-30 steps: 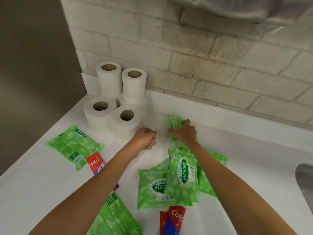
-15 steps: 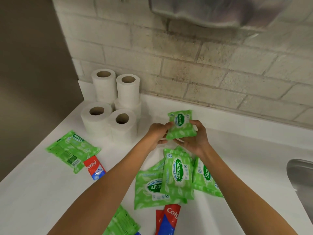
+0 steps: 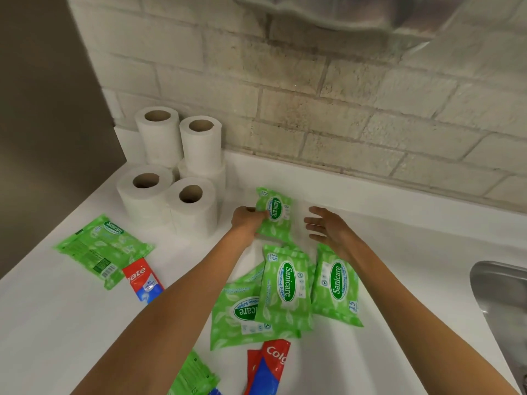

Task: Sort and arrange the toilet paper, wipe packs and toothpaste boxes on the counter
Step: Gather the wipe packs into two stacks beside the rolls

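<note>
Near the back of the surface point(image 3: 413, 252), just right of the toilet paper rolls point(image 3: 171, 192), the left hand point(image 3: 245, 221) pinches the near edge of a small green wipe pack point(image 3: 275, 213), label up. Whether the pack already lies flat I cannot tell. The right hand point(image 3: 328, 227) is open with its fingers spread, just beside the pack and not touching it.

The step looks like setting down the first pack of a wipe group beside the stacked rolls. The next move would call for releasing it squarely, then taking another from the loose heap of wipe packs point(image 3: 285, 292) directly below the hands, where they overlap at different angles.

Each pack reads "Sanicare" in white on a dark green oval, with "15" at a corner and a smaller line that seems to say "Cleansing Wipes". A larger pack point(image 3: 102, 248) far left shows a barcode. Beside it, a red and blue toothpaste box point(image 3: 142, 280) shows "gate". Another toothpaste box point(image 3: 269, 366) at the bottom shows "Colg".
</note>
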The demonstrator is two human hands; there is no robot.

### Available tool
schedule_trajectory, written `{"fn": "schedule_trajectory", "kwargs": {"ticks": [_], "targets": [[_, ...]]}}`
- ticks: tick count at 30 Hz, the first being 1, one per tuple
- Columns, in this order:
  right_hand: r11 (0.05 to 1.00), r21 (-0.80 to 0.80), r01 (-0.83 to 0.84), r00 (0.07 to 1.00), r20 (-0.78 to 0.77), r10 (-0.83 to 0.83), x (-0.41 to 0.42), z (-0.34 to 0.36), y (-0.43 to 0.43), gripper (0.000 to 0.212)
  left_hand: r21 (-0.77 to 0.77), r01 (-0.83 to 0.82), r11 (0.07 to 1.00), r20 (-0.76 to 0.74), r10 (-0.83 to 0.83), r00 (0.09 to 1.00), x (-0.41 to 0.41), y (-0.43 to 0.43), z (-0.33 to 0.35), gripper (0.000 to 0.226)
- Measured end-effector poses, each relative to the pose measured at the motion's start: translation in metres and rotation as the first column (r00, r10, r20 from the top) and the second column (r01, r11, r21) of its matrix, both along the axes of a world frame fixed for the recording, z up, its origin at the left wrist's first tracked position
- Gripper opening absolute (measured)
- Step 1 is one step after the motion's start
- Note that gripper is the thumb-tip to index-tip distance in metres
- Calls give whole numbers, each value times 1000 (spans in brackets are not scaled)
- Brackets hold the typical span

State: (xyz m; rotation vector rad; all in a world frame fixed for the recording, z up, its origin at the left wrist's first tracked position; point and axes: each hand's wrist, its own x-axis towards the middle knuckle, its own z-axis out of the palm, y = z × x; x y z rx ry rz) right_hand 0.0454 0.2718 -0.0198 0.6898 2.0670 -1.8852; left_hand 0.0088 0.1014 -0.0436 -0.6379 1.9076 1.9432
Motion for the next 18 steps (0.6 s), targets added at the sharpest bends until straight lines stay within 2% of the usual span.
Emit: {"fn": "schedule_trajectory", "kwargs": {"ticks": [5, 8, 11, 14, 18], "targets": [[999, 46, 8, 999, -32, -6, 2, -1, 17, 33, -242, -49, 969, -61, 35, 998, -13, 6, -16, 36], [994, 105, 21, 998, -62, -14, 2, -2, 20, 30, -359, -57, 932, -138, 7, 990, -16, 11, -16, 36], [979, 195, 55, 994, -104, -35, 1, -7, 21, 28, -454, -40, 890, -150, -32, 988, -17, 12, -17, 44], [963, 256, 79, 990, -134, -46, 1, -11, 24, 28, -591, 15, 806, -151, -130, 980, -17, 12, -20, 54], [945, 309, 108, 985, -160, -60, 4, -14, 29, 28, -706, 26, 707, -186, -220, 958, -16, 15, -22, 45]]}}
